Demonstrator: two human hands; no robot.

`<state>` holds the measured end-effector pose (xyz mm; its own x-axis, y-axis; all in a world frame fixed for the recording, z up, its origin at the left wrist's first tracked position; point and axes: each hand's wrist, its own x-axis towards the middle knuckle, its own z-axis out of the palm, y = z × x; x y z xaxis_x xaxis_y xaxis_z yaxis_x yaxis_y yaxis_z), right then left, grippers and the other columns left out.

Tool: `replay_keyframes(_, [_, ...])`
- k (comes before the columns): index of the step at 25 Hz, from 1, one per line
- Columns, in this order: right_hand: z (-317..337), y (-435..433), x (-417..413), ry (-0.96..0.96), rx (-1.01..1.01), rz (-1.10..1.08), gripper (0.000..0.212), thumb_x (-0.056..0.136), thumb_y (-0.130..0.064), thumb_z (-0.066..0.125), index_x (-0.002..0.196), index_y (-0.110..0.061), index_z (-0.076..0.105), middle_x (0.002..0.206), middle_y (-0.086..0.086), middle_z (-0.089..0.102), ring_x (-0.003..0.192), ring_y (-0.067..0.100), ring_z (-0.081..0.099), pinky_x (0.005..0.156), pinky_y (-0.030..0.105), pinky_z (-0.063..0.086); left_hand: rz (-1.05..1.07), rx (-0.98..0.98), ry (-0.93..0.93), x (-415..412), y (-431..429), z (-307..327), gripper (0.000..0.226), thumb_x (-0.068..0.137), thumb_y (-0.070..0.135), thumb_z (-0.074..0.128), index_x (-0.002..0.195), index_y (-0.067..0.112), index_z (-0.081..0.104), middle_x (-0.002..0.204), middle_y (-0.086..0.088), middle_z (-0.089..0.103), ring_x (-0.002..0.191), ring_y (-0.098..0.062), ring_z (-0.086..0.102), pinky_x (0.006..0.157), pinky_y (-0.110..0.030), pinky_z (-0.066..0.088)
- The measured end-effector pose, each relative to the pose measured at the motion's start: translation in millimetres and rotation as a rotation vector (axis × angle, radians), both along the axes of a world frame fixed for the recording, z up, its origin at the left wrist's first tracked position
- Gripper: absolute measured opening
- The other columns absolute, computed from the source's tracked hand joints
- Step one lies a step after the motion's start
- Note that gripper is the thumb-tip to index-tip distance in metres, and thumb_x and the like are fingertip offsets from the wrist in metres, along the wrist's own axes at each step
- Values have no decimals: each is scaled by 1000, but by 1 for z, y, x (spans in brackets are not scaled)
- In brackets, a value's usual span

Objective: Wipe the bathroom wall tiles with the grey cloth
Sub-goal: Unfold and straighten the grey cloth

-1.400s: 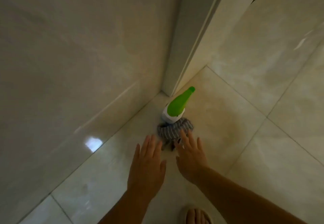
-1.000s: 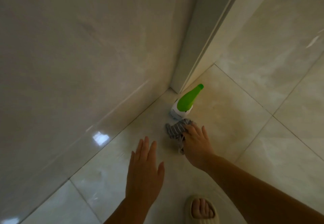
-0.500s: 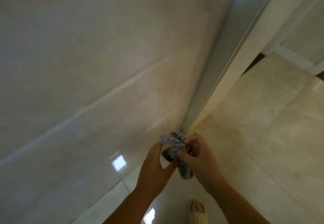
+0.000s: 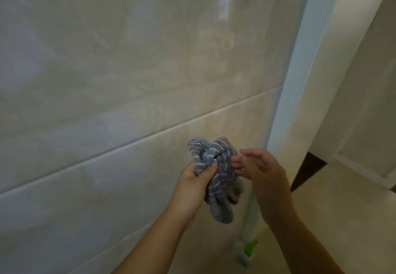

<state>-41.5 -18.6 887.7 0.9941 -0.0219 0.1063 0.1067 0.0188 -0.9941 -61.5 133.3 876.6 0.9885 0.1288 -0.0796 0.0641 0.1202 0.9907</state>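
Observation:
A crumpled grey cloth with thin white stripes hangs in the air in front of the wall. My left hand grips its left side, thumb pressed on the fabric. My right hand pinches the cloth's right edge with its fingertips. The glossy beige wall tiles fill the left and centre of the head view, crossed by slanted grout lines. The cloth is held just off the tile, level with the lower rows.
A green and white spray bottle stands on the floor below my right wrist. A white door frame runs up along the wall's right edge. Beige floor tiles lie at the lower right.
My right hand picked the cloth up from the floor beside the bottle. My left hand then took hold of it too. The view rose from the floor to the wall.

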Motion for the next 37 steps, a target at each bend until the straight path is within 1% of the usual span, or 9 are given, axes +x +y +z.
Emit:
replay_keyframes(4, [36,16,-27,339,-7,423,53,77,-63,62,110,-22,67,114,4,70,101,19,68,93,38,50,-36,-223,17,-35,22,69,35,95,26,55,119,4,66,113,-14,73,105,-27,70,89,-36,56])
replay_keyframes(8, [63,31,-24,247,254,571,41,87,-30,54,115,-1,63,115,18,69,110,31,65,106,51,42,-22,-191,-15,-50,50,114,37,99,32,50,122,7,64,113,-12,73,104,-26,70,88,-39,53])
replay_keyframes(12, [128,67,-32,116,312,636,29,82,-32,56,100,-8,54,111,22,69,96,35,70,83,44,57,102,-187,-108,-97,106,172,40,98,37,50,122,8,65,111,-9,74,102,-23,71,85,-38,53])
replay_keyframes(15, [133,98,-45,128,128,767,47,78,-49,60,112,-17,65,117,8,70,112,24,64,99,44,49,128,-200,-97,-108,114,189,46,97,39,48,123,5,63,116,-14,72,106,-27,70,89,-42,52])
replay_keyframes(18, [143,136,-69,115,244,928,50,85,-42,55,127,-14,60,123,5,68,117,20,62,105,41,43,104,-218,-104,-125,126,203,51,90,42,51,122,5,64,118,-16,70,107,-29,69,89,-43,56])
replay_keyframes(22, [180,150,-71,-9,270,776,42,86,-30,60,122,-8,61,113,7,72,107,22,67,104,47,45,110,-78,-167,-148,136,234,43,91,42,51,113,8,68,109,-12,74,97,-23,72,82,-38,54])
replay_keyframes(28, [240,142,-61,-117,164,776,32,102,-29,44,118,-7,60,106,13,73,96,25,70,82,38,54,368,627,-171,-161,161,281,42,92,58,52,96,20,69,88,0,76,87,-21,73,85,-41,56])
replay_keyframes(33, [293,124,-49,0,161,840,31,82,-9,60,111,0,63,101,16,71,79,20,71,70,29,60,367,523,-59,-175,188,326,63,62,48,77,107,4,72,101,-17,75,88,-26,70,79,-37,56])
replay_keyframes(37, [327,109,-38,13,369,692,57,83,-1,60,136,-16,47,110,11,62,81,18,70,64,32,61,467,589,-38,-195,211,360,56,62,34,81,107,1,72,103,-19,73,80,-22,66,63,-31,56])
